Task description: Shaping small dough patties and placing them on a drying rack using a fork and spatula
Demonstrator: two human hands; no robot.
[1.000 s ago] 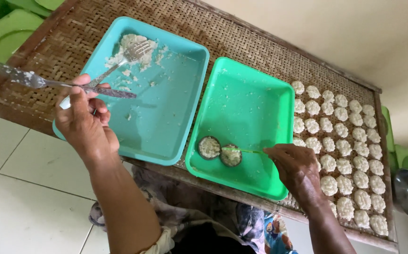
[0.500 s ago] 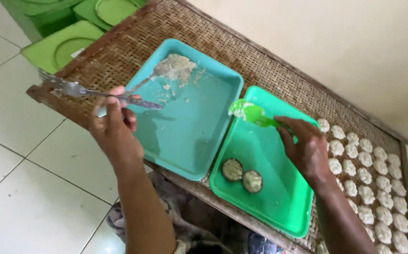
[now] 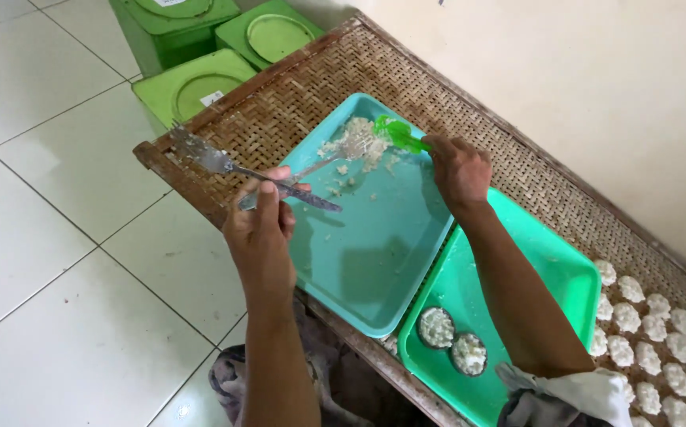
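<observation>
Here, left hand (image 3: 262, 229) clamped on two metal utensils at once: a fork (image 3: 335, 156) with tines in the white mash (image 3: 356, 141), and a knife (image 3: 224, 166) jutting back past the desk (image 3: 279, 111) edge, likely parked there to keep it ready. Right hand (image 3: 460, 168) pinched round a green scoop (image 3: 396, 134), bowl end touching the mash from the far side; fork and scoop meet across the pile, seemingly to press mash into the scoop. Mash heaped in the far corner of the teal tray (image 3: 374, 261), crumbs strewn nearby, rest of that tray bare. Green tray (image 3: 548, 273) butted against the teal one, under the right forearm; two filled moulds (image 3: 452, 340) at its near corner, wide bare floor beyond them. Rows of white lumps (image 3: 659, 316) on the woven top to the right, just beside the green tray. Near edge of both trays close to the desk rim. Green tins (image 3: 200, 79) on the tiled floor (image 3: 50, 221) past the left end.
</observation>
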